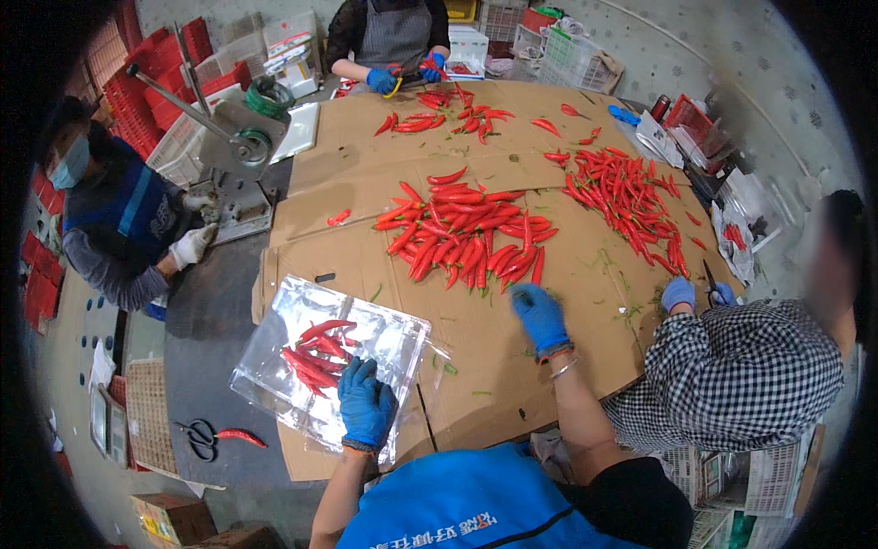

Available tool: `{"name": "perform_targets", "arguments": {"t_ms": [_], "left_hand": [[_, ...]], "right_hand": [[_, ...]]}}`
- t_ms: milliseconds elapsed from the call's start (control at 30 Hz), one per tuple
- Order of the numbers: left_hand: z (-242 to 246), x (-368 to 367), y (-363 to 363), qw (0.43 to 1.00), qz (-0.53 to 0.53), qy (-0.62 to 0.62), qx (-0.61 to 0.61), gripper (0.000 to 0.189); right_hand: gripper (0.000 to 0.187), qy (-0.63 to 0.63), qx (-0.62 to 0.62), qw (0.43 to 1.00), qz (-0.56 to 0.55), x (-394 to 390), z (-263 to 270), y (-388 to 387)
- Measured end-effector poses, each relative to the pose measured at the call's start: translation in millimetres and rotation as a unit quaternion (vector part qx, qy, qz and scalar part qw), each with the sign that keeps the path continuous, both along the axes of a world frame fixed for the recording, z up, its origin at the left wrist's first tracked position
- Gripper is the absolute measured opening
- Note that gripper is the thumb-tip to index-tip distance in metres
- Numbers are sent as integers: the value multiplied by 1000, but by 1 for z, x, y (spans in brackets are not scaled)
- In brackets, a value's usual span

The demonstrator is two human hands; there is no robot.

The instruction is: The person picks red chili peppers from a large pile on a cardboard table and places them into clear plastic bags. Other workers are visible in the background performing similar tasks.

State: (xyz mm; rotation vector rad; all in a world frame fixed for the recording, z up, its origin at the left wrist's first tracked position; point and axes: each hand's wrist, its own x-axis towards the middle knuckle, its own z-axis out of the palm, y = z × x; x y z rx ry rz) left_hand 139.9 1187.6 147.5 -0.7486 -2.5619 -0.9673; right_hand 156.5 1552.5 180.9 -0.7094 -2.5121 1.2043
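My left hand (367, 405), in a blue glove, rests over a stack of clear plastic bags (394, 333). Its fingertips touch the right end of a small bunch of red chili peppers (317, 360) lying on the bags; whether they grip anything is hidden under the palm. My right hand (540, 317), also gloved in blue, is at the near edge of a large heap of red chili peppers (466, 226). Those fingers curl downward beside the lowest peppers, and I cannot tell if one is held. Both hands are above a table covered with flattened cardboard (494, 377).
Black-handled scissors (199, 439) lie left beside a single chili (241, 436). Another chili heap (621, 199) sits right. A lever press (240, 147) stands before a masked co-worker (130, 213). Other co-workers hold scissors across the table (394, 86) and at right (710, 281).
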Motion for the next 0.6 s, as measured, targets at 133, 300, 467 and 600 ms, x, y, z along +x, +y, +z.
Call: {"name": "perform_targets", "arguments": {"t_ms": [133,300,467,600], "left_hand": [[2,1,-1,1000,-2,4,8,25],[7,2,3,1000,7,1,9,17],[10,1,4,999,9,-6,35,19],[9,1,4,1000,5,-4,9,19]], "right_hand": [[68,-50,137,974,-171,-28,-3,38],[99,-161,178,954,-180,-87,-20,27],[95,-191,205,944,-175,-101,-19,25],[92,-265,185,934,-156,-91,-11,42]]}}
